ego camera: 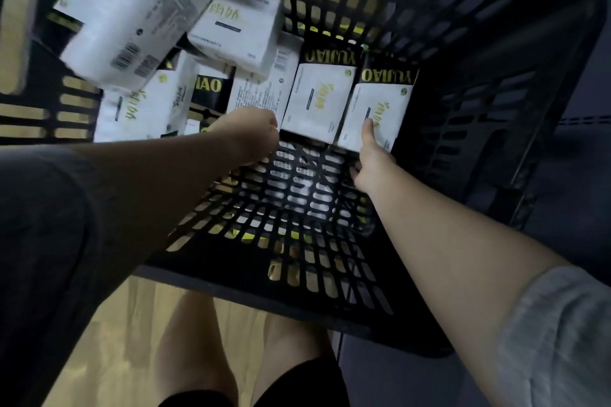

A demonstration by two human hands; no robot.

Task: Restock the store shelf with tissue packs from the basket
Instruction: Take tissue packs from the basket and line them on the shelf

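Black plastic basket is enclosing both hands. Right hand is gripping the rightmost tissue pack, fingers hidden beneath. Left hand is reaching a middle pack; its grasp cannot be determined. Far-left packs are blurring.

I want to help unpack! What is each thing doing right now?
Black slotted plastic basket: open-topped, partly filled.
Far-right white tissue pack: lying in the basket, right hand grips its near edge.
Left hand: at a middle pack's edge; grip hidden.
Top-left white tissue pack: tilted, blurred.
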